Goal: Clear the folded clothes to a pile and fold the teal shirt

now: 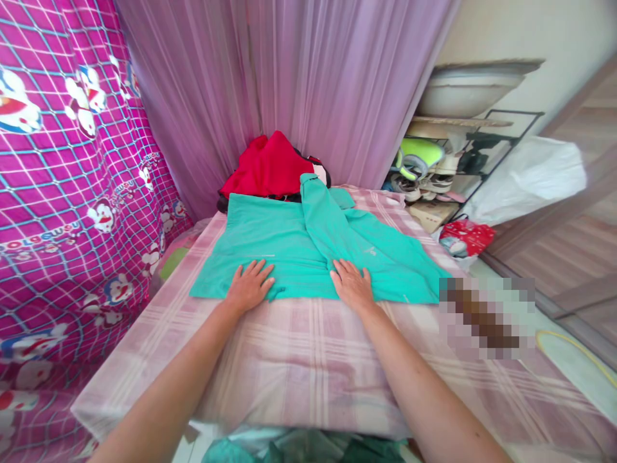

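Note:
A teal garment (270,235), seemingly a jacket, lies spread on a table with a pink-and-white plaid cloth (308,360). One of its sleeves is folded across the middle and points to the far side. My left hand (250,285) rests flat on the near left part of the garment, fingers spread. Right of it, my right hand (353,285) lies flat by the base of the folded sleeve, fingers stretched out. Neither hand grips the fabric. A short dark cord (276,294) shows at the near hem beside my left hand.
Behind the garment sits a red bundle of clothing (272,167) against a purple curtain (289,77). A pink patterned curtain (72,193) hangs at left. To the right stand a rack with shoes (438,180), a white bag (535,177) and a red bag (467,236). A blurred patch covers the table's right edge.

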The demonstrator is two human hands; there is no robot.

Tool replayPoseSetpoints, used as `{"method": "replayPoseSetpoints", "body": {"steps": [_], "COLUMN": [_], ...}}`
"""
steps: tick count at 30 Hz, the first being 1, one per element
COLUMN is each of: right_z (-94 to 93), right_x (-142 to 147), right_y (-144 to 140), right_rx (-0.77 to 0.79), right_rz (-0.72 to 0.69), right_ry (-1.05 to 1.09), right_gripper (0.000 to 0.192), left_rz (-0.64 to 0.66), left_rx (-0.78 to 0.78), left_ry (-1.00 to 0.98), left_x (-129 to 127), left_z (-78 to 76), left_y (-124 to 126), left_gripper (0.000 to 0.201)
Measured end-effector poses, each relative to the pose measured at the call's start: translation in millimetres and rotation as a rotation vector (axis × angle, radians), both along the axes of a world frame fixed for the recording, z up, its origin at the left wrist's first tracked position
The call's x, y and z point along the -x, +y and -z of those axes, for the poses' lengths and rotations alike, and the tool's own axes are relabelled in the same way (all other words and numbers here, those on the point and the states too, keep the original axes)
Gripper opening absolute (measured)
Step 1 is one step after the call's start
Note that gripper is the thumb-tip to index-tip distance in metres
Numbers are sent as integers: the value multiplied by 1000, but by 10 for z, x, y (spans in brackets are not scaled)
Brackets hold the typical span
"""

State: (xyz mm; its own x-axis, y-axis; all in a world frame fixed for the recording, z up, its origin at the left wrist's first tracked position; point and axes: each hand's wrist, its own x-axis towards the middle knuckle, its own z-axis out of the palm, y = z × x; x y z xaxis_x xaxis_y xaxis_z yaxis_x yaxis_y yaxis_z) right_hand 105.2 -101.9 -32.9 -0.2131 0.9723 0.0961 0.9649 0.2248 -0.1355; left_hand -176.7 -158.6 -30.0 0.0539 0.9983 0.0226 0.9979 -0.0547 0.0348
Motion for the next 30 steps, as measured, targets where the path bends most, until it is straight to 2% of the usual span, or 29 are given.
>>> {"method": "replayPoseSetpoints", "body": {"steps": [3, 8, 14, 16, 18, 19, 21, 23, 25, 27, 30], "right_z": [-202, -539, -688, -674, -616, -569, -438, -278, -125, -24, 0], "right_x": [38, 179, 218, 219, 217, 212, 198, 183, 170, 152, 116], "right_y": [125, 358, 477, 508, 544, 561, 590, 607, 616, 623, 603], "right_rx": [-46, -18, 126, 143, 91, 43, -50, -95, -113, -136, -219], "right_rz": [-47, -297, -414, -451, -472, -446, -303, -126, -25, -14, -52], "right_ry": [26, -164, -385, -397, -357, -313, -196, -92, -24, 26, 130], "right_gripper": [46, 27, 20, 16, 21, 25, 29, 31, 30, 28, 27], "left_rz": [5, 14, 24, 25, 22, 21, 13, -1, -14, -24, -38], "left_rx": [-39, -133, -162, -165, -164, -165, -171, -176, -176, -170, -152], "left_ry": [14, 30, 27, 20, 14, 11, 7, 5, 7, 9, 9], "left_x": [5, -33, -11, -9, -9, -10, -15, -24, -34, -43, -51], "left_z": [28, 78, 106, 109, 112, 114, 117, 117, 111, 99, 75], "left_y": [-17, -51, -47, -41, -38, -37, -36, -38, -40, -42, -42], "left_gripper": [55, 52, 51, 51, 51, 51, 51, 52, 53, 53, 52]}}
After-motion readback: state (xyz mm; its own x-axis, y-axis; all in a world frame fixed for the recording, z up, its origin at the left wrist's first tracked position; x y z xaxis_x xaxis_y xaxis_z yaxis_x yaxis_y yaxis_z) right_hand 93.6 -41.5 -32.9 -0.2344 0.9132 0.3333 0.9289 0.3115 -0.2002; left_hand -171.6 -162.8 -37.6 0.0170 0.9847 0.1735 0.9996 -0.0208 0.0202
